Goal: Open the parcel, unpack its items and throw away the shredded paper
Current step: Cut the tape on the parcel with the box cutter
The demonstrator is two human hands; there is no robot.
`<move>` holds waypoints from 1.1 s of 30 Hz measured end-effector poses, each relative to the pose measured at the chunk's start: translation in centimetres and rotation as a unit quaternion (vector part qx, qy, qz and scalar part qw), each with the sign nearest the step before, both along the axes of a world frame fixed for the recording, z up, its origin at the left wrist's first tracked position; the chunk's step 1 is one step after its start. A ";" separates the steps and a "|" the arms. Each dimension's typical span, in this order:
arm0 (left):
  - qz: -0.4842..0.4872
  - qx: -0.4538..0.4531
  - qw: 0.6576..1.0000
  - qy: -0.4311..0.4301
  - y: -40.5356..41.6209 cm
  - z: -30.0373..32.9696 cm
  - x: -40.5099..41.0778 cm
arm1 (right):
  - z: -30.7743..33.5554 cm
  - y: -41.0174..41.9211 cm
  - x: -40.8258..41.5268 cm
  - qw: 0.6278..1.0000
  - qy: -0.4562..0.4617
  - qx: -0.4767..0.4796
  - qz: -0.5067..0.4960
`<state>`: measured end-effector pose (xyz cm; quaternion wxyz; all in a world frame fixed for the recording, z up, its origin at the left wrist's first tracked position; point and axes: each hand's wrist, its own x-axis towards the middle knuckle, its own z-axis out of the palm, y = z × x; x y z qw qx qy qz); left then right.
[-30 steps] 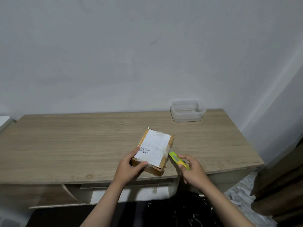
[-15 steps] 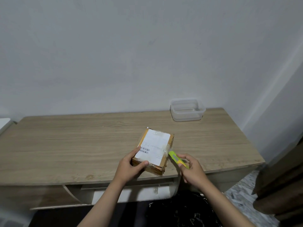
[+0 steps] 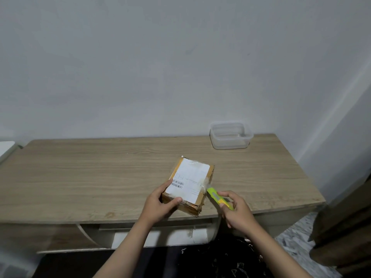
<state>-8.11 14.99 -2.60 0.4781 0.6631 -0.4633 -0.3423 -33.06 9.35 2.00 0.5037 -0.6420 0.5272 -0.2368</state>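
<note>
A small brown cardboard parcel with a white shipping label and clear tape lies on the wooden desk near its front edge. My left hand grips the parcel's near left corner, thumb on the label. My right hand holds a yellow-green utility knife whose tip touches the parcel's right edge. The parcel is closed, so its contents are hidden.
A clear empty plastic container stands at the back right of the desk, against the wall. A dark bag with bits of shredded paper sits on the floor below the desk. A brown curtain hangs at the right.
Both hands, the parcel and the knife keep almost the same places; only the camera view shifts slightly.
</note>
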 end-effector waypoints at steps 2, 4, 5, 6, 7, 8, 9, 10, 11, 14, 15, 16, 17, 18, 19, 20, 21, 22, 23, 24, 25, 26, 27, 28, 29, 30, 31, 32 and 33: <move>-0.003 0.001 1.000 -0.003 0.0 0.0 0.0 | 0.1 -0.2 0.2 1.000 0.000 -0.003 0.002; 0.000 -0.001 1.000 -0.002 0.0 0.1 0.0 | 0.1 -0.1 0.2 1.000 -0.006 -0.001 0.000; 0.003 -0.002 1.000 -0.001 0.0 0.0 -0.1 | 0.1 0.1 0.2 1.000 -0.010 0.001 0.000; 0.006 -0.002 1.000 0.000 0.0 0.0 -0.1 | 0.1 0.4 0.2 1.000 -0.016 0.002 0.001; 0.008 -0.001 1.000 -0.001 -0.1 -0.1 -0.2 | 0.0 0.7 0.1 1.000 -0.021 0.002 0.005; 0.012 0.001 1.000 -0.003 -0.1 -0.2 -0.2 | -0.3 1.2 0.2 1.000 -0.024 -0.001 0.014; 0.014 0.002 1.000 -0.003 -0.1 -0.2 -0.2 | -0.6 1.8 0.4 0.999 -0.023 -0.005 0.026; 0.015 0.006 1.000 -0.005 -0.2 -0.2 -0.1 | -1.0 2.3 0.5 0.999 -0.022 -0.010 0.034; 0.014 0.008 1.000 -0.008 -0.1 -0.1 -0.2 | -1.3 2.8 0.7 0.999 -0.025 -0.015 0.035; 0.018 0.012 1.000 -0.007 0.0 0.3 -0.4 | -1.4 3.0 0.5 0.999 -0.037 -0.016 0.025; 0.021 0.012 1.000 -0.006 0.0 0.5 -0.5 | -1.2 3.0 0.3 0.999 -0.036 -0.016 0.025; 0.024 0.010 1.000 -0.007 0.0 0.6 -0.7 | -1.0 3.0 0.1 0.999 -0.036 -0.017 0.023; 0.026 0.010 1.000 -0.011 0.1 0.7 -0.9 | -0.9 3.0 -0.2 0.999 -0.038 -0.021 0.016; 0.032 0.011 0.999 -0.016 0.2 0.8 -1.3 | -0.8 3.0 -0.4 0.999 -0.041 -0.026 0.003; 0.043 0.012 0.999 -0.026 0.3 0.9 -1.7 | -0.9 3.0 -0.6 0.998 -0.045 -0.031 -0.013; 0.056 0.012 0.998 -0.039 0.5 0.8 -2.1 | -1.1 3.0 -0.8 0.998 -0.050 -0.033 -0.032; 0.064 0.015 0.996 -0.054 0.7 0.7 -2.4 | -1.3 3.0 -1.0 0.997 -0.056 -0.034 -0.049; 0.063 0.021 0.996 -0.065 0.8 0.5 -2.5 | -1.5 3.1 -1.1 0.996 -0.059 -0.036 -0.062; 0.058 0.031 0.995 -0.074 1.0 0.4 -2.7 | -1.6 3.2 -1.2 0.995 -0.064 -0.039 -0.071; 0.049 0.042 0.995 -0.076 1.0 0.3 -2.7 | -1.7 3.3 -1.3 0.994 -0.067 -0.044 -0.078; 0.041 0.053 0.995 -0.078 1.1 0.5 -2.7 | -1.7 3.4 -1.4 0.993 -0.070 -0.049 -0.081; 0.038 0.061 0.994 -0.078 1.0 0.9 -2.6 | -1.7 3.5 -1.5 0.993 -0.070 -0.053 -0.084; 0.041 0.063 0.994 -0.076 0.7 1.4 -2.3 | -1.7 3.5 -1.6 0.992 -0.072 -0.058 -0.086; 0.045 0.060 0.995 -0.070 0.3 1.9 -2.0 | -1.6 3.6 -1.6 0.991 -0.075 -0.059 -0.089; 0.042 0.059 0.995 -0.066 -0.4 2.3 -1.5 | -1.6 3.6 -1.7 0.991 -0.079 -0.057 -0.090; 0.035 0.060 0.996 -0.060 -1.1 2.8 -1.0 | -1.5 3.6 -1.8 0.991 -0.080 -0.053 -0.089; 0.025 0.064 0.996 -0.055 -1.8 3.4 -0.6 | -1.4 3.7 -1.8 0.992 -0.085 -0.046 -0.086; 0.016 0.065 0.996 -0.051 -2.7 3.8 -0.1 | -1.3 3.7 -1.9 0.992 -0.086 -0.037 -0.083; 0.004 0.068 0.996 -0.049 -3.5 4.1 0.3 | -1.3 3.7 -2.0 0.993 -0.086 -0.030 -0.080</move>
